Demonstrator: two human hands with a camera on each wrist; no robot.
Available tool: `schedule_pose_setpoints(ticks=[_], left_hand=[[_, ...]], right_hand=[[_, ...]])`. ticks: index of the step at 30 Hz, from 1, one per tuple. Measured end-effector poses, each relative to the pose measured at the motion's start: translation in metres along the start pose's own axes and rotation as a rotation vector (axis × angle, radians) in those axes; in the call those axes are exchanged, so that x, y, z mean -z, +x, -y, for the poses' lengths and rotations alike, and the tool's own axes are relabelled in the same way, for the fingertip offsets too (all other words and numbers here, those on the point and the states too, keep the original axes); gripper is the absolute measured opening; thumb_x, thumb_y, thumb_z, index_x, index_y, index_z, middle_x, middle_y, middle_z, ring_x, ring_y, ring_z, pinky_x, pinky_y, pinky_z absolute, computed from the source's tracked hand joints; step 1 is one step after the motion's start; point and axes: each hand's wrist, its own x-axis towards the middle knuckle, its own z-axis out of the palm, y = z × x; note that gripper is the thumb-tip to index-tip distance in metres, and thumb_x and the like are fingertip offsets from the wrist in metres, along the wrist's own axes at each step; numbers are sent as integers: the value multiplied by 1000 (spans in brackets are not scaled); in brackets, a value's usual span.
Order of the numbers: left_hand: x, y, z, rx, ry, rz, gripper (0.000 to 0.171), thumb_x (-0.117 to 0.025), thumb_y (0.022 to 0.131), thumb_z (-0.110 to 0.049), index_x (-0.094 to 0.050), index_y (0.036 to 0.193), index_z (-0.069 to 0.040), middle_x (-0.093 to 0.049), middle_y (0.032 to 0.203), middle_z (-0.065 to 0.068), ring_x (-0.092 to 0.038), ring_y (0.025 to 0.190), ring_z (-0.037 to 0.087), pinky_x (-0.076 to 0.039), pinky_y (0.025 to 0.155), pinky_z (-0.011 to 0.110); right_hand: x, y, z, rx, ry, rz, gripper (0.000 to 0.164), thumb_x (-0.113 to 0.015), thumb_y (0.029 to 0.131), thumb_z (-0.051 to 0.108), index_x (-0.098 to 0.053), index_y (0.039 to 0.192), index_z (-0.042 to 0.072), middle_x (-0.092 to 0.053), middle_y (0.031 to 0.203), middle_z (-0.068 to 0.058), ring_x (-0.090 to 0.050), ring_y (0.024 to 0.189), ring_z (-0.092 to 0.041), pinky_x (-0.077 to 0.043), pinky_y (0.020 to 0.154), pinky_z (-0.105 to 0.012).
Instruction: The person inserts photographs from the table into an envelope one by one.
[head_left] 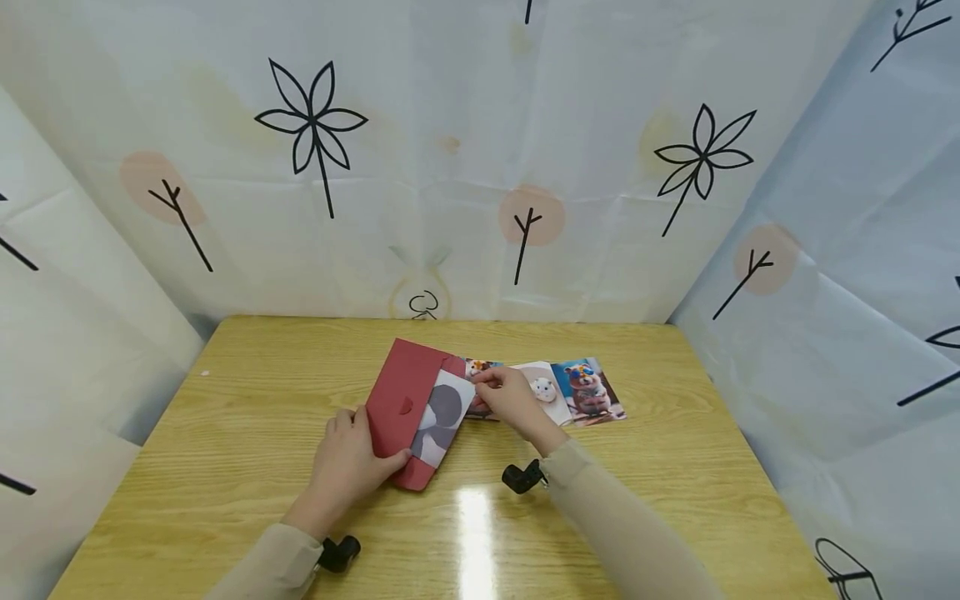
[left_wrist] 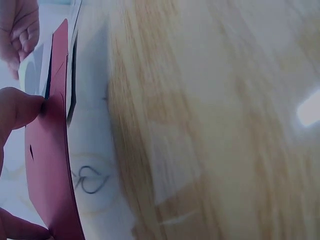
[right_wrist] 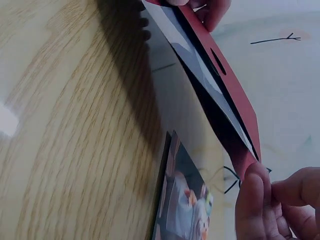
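A red paper envelope (head_left: 393, 392) is tilted above the table, and my left hand (head_left: 347, 458) grips its lower left side, thumb on the front edge. Out of its open side sticks a card (head_left: 444, 408) with grey rounded shapes on white. My right hand (head_left: 517, 404) pinches the card near its upper right corner, thumb against the fingers. In the left wrist view, the left thumb (left_wrist: 22, 107) presses on the envelope (left_wrist: 47, 145) beside the opening. The right wrist view shows the card (right_wrist: 192, 60) partly inside the envelope, with a dark gap along the opening.
Behind the right hand, picture cards lie in a row: one with a hamster in blue glasses (head_left: 588, 387), one with a white animal (head_left: 543, 388), and a partly covered one (head_left: 480, 365). The wooden table (head_left: 660, 483) meets patterned white cloth (head_left: 450, 208) at the back and sides.
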Motion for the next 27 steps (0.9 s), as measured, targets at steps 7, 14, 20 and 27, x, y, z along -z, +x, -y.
schedule_pose_setpoints(ticks=[7, 14, 20, 27], left_hand=[[-1, -2, -2, -25, 11, -27, 106, -76, 69, -60, -38, 135, 13, -46, 115, 26, -44, 105, 38, -46, 83, 51], [-1, -4, -3, -45, 6, -34, 107, -75, 69, -61, -38, 136, 14, -45, 115, 25, -44, 105, 38, -46, 84, 50], [1, -2, -2, -19, 20, -35, 106, -76, 70, -60, -38, 134, 16, -46, 115, 27, -44, 104, 40, -46, 81, 50], [2, 0, -1, -6, 43, -32, 106, -75, 70, -61, -38, 133, 17, -45, 115, 28, -44, 105, 41, -46, 83, 51]], right_hand=[[-14, 11, 0, 8, 20, -13, 19, -55, 96, 4, -64, 110, -3, -65, 88, -21, -69, 79, -32, -56, 72, -41], [-26, 17, 1, -24, 83, -31, 17, -56, 96, 7, -60, 110, -2, -62, 91, -18, -69, 76, -26, -56, 68, -34], [-33, 12, 0, -96, 106, -21, 25, -59, 94, 7, -55, 115, -6, -65, 93, -22, -70, 77, -31, -56, 69, -38], [-49, 8, -5, -133, 131, 41, 27, -56, 94, 3, -55, 116, -13, -68, 90, -27, -69, 82, -37, -56, 71, -39]])
